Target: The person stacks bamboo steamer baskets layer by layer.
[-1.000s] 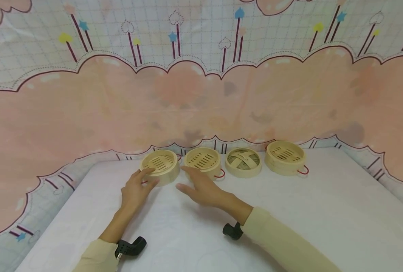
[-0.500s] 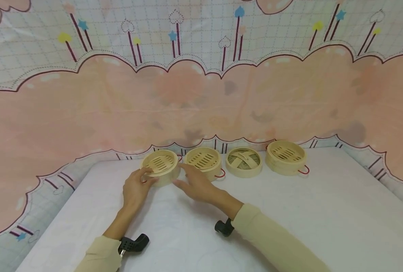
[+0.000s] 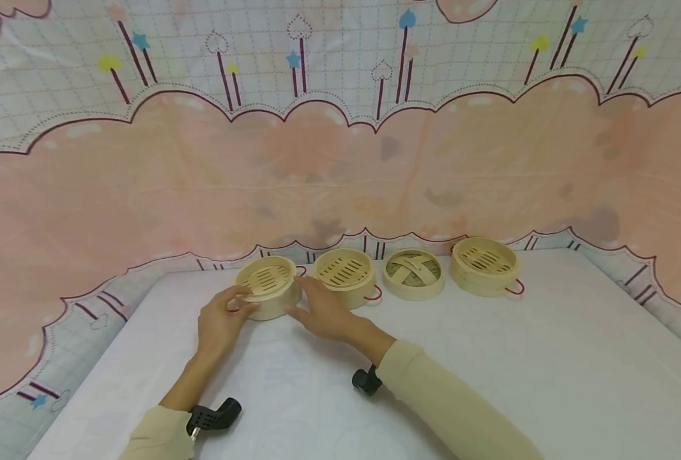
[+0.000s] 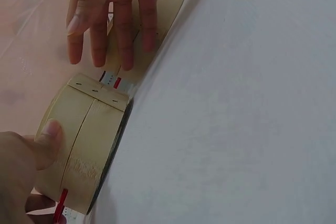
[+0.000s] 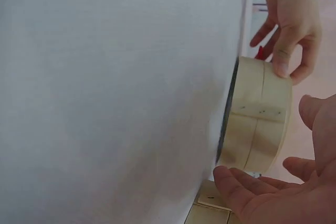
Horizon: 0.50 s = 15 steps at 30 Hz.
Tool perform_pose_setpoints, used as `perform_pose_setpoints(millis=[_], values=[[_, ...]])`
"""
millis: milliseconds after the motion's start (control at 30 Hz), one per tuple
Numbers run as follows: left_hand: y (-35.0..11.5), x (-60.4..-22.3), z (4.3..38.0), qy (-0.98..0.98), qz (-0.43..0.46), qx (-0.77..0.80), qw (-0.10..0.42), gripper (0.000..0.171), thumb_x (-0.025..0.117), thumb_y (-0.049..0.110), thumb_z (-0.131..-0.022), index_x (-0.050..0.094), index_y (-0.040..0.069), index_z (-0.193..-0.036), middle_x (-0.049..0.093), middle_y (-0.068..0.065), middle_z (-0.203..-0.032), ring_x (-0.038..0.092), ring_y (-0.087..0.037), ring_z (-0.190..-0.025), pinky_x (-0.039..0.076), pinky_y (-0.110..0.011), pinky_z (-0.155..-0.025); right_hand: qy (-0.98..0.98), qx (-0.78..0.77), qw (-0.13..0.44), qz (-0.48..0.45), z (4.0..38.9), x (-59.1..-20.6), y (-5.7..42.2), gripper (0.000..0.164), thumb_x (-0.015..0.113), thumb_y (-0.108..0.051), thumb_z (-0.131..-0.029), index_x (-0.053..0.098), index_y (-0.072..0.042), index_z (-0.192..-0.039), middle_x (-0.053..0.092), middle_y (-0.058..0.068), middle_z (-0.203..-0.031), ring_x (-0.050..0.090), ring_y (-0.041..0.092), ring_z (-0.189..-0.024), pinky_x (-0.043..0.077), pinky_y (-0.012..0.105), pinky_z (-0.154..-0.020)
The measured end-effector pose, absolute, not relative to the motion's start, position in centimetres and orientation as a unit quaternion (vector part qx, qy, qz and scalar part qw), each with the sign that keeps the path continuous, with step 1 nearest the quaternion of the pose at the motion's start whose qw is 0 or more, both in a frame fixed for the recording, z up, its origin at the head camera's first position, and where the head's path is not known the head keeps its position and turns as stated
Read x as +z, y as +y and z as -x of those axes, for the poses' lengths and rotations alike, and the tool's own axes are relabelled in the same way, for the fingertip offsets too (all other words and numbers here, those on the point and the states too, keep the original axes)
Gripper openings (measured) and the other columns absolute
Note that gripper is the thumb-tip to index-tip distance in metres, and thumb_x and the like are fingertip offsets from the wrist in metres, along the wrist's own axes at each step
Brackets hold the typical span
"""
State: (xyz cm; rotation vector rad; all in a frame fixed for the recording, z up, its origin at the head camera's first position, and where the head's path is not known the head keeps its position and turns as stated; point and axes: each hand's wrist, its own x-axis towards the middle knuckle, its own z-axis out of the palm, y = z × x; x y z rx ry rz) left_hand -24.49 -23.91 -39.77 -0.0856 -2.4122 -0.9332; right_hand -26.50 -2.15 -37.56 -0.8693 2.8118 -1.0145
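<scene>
A round bamboo steamer basket (image 3: 274,305) with a slotted top and red handles stands leftmost in a row on the white table. My left hand (image 3: 220,322) grips its left side; in the left wrist view the thumb (image 4: 50,132) presses on the wall near the upper rim. My right hand (image 3: 326,313) is at the basket's right side with fingers extended and thumb apart. In the right wrist view its fingers (image 5: 236,184) lie close to the basket's lower edge; whether they touch it I cannot tell.
To the right stand a second slotted steamer basket (image 3: 345,268), partly behind my right hand, a woven steamer lid (image 3: 413,291) and another slotted basket (image 3: 478,281). A printed cloth backdrop (image 3: 340,172) rises behind the white table (image 3: 490,370).
The leftmost steamer basket has shifted slightly left and toward me with my left hand. My right hand has moved left, from the second basket to the first one's right side.
</scene>
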Motion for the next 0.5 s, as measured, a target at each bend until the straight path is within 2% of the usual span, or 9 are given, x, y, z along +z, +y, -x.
perform_pose_setpoints(millis=[133, 333, 500], values=[[-24.3, -39.6, 24.2, -0.898, 0.026, -0.345, 0.272, 0.028, 0.081, 0.017, -0.077, 0.071, 0.009, -0.101, 0.065, -0.018, -0.115, 0.067, -0.03, -0.079, 0.047, -0.045, -0.074, 0.903, -0.326, 0.022, 0.28, 26.9, -37.3, -2.5, 0.065, 0.053, -0.036, -0.098, 0.025, -0.009, -0.15, 0.031, 0.01, -0.152, 0.028, 0.023, -0.139, 0.025, 0.037, -0.111], [-24.9, -39.3, 23.8, -0.898, 0.05, -0.349, 0.263, 0.026, 0.08, 0.015, -0.078, 0.071, 0.008, -0.101, 0.066, -0.017, -0.113, 0.064, -0.027, -0.08, 0.048, -0.04, -0.071, 0.899, -0.329, 0.012, 0.29, 27.4, -36.9, -3.2, 0.061, 0.054, -0.031, -0.099, 0.029, -0.006, -0.149, 0.035, 0.012, -0.149, 0.031, 0.024, -0.137, 0.025, 0.036, -0.111], [-25.5, -38.9, 23.6, -0.9, 0.067, -0.341, 0.262, 0.026, 0.081, 0.018, -0.077, 0.071, 0.01, -0.099, 0.068, -0.014, -0.106, 0.058, -0.021, -0.07, 0.044, -0.034, -0.064, 0.897, -0.318, -0.001, 0.306, 27.6, -36.7, -3.7, 0.059, 0.056, -0.028, -0.098, 0.034, -0.006, -0.147, 0.036, 0.015, -0.148, 0.033, 0.026, -0.136, 0.028, 0.037, -0.109]])
